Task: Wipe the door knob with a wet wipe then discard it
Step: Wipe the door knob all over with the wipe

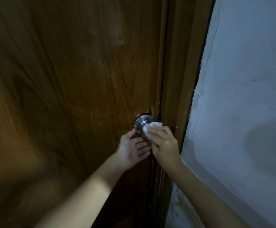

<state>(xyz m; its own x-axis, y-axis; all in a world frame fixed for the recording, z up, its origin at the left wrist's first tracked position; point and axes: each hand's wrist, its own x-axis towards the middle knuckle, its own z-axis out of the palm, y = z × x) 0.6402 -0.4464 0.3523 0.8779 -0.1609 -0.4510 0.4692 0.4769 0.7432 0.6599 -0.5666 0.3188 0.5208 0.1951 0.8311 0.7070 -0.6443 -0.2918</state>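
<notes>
A round silver door knob (141, 123) sticks out of the brown wooden door (71, 83) near its right edge. My right hand (164, 143) grips a white wet wipe (152, 126) and presses it over the front of the knob, hiding most of the knob's face. My left hand (133, 148) is held palm up just below the knob, fingers spread, its thumb tip touching the knob's left rim. It holds nothing.
The wooden door frame (178, 79) runs down right of the knob. Beyond it is a pale, cracked plaster wall (242, 96). The scene is dim, with shadow over the door's left side.
</notes>
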